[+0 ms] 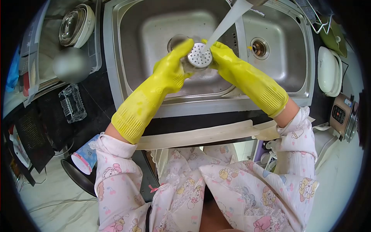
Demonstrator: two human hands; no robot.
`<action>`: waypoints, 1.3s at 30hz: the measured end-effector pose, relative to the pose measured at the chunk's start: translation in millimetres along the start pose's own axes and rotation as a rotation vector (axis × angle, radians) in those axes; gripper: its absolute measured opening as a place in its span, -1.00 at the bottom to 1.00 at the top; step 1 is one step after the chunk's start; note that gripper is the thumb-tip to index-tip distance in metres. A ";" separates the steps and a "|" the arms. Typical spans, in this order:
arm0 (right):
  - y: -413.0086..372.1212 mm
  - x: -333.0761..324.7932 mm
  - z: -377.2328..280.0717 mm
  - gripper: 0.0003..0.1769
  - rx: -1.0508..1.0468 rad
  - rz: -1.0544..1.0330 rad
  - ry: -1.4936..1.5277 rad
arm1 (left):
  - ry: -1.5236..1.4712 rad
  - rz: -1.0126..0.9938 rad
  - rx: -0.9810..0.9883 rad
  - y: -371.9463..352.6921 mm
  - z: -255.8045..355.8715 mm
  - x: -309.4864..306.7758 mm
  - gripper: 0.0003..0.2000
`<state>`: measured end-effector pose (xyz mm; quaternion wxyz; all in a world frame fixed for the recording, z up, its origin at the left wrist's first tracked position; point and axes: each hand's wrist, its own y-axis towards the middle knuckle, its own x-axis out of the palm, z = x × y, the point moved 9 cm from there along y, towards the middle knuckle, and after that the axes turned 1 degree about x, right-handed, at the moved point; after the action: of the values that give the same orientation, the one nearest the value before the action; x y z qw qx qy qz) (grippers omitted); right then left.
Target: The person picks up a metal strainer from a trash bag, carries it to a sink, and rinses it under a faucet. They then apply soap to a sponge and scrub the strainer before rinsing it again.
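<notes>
A clear shaker jar with a round metal lid full of small holes (199, 55) is held over the left sink basin (154, 36). My left hand (174, 58), in a yellow rubber glove, grips the jar from its left side. From the right, my right hand (225, 58), in a matching glove, closes around the other side, its fingers partly hidden. A whitish stream of water (226, 25) falls from the tap (255, 2) onto the lid. The jar's body below the lid is mostly covered by the gloves.
A second basin (270, 73) with a drain lies right. White dishes (328, 71) and a rice cooker (342, 116) stand beyond it. Left are stacked bowls (85, 25) in a plastic bin, a clear plastic tray (72, 103) and a blue-and-pink cup (85, 152).
</notes>
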<state>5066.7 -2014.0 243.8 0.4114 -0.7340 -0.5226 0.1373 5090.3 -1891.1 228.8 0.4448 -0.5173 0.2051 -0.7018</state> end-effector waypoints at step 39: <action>-0.3 3.3 33.8 -0.43 0.284 -0.372 0.006 | 1.160 0.010 0.348 -10.8 37.8 27.4 0.00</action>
<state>5046.5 -1995.5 223.6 0.5303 -0.5603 -0.6230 0.1290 5118.3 -1901.9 266.2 0.3420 0.0309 0.2986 -0.8905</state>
